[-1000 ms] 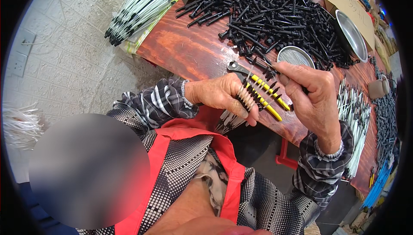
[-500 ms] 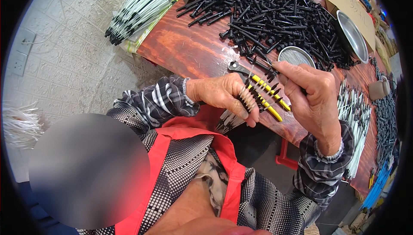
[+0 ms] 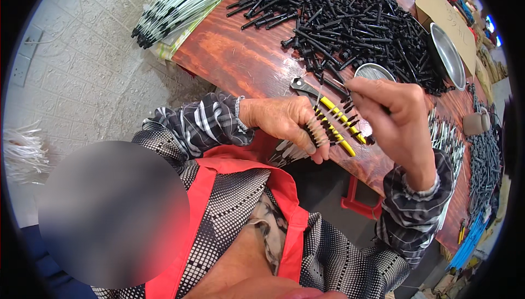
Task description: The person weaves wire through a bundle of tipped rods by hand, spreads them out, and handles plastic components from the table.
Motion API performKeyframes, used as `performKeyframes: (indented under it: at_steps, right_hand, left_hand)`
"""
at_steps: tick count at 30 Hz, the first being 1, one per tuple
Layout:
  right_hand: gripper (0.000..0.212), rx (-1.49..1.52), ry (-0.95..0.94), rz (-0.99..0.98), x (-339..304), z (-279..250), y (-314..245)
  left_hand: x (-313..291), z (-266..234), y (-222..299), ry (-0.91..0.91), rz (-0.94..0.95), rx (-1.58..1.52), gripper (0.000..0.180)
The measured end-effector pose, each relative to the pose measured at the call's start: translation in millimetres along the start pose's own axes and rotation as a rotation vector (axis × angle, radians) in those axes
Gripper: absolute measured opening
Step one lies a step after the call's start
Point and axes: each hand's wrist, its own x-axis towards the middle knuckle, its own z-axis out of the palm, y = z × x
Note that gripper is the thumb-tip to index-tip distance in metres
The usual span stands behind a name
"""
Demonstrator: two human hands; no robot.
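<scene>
My left hand [image 3: 284,121] is closed around a fanned bunch of thin pale rods [image 3: 334,114] with black tips. Their black ends stick out past its fingers toward my right hand, and their pale lower ends hang below the table edge. With thumb and forefinger pinched together, my right hand [image 3: 395,121] works at the upper tips of the bunch. What it pinches is too small and dark to name. Under the rods, pincers [image 3: 343,114] with yellow handles lie on the table. A small black piece [image 3: 371,140] shows by the end of one handle.
Black plastic parts [image 3: 350,20] heap across the reddish table [image 3: 229,53]. Near them are a round tin [image 3: 377,69], a metal dish [image 3: 447,55] and a cardboard box [image 3: 445,17]. White rods [image 3: 169,9] lie far left. A grey cup [image 3: 477,123] stands right; a red stool [image 3: 361,206] is below.
The view has shifted slightly. My right fingers have moved a little at the rod tips, and the small black piece by the pincer handle now shows. My left hand keeps its hold.
</scene>
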Motion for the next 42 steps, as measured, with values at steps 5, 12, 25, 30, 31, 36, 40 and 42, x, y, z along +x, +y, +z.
performKeyframes:
  at_steps: [5,12,25,30,31,36,40,42]
  right_hand:
    - [0.018,0.55,-0.24,0.447,5,-17,19]
    - [0.036,0.825,-0.464,0.529,8,-22,37]
    - [0.016,-0.412,-0.09,-0.367,16,-13,-9]
    - [0.019,0.486,-0.209,0.339,5,-12,10]
    - [0.019,0.487,-0.219,0.351,8,-14,13]
    - [0.028,0.677,-0.445,0.587,24,-20,12]
    - [0.03,0.646,-0.489,0.599,25,-24,13]
    - [0.03,0.549,-0.476,0.48,27,-24,13]
  left_hand:
    - [3,2,8,-0.039,-0.016,-0.017,0.022]
    - [6,3,4,-0.115,0.076,0.084,0.023]
    - [0,6,22,-0.058,-0.154,-0.074,0.022]
    - [4,8,9,-0.098,0.06,0.093,0.022]
    - [7,6,3,-0.119,0.142,0.101,0.022]
    - [6,9,-9,-0.119,0.094,0.01,0.019]
    - [15,8,-16,-0.112,0.177,0.111,0.022]
    - [16,8,-15,-0.104,0.173,0.082,0.022]
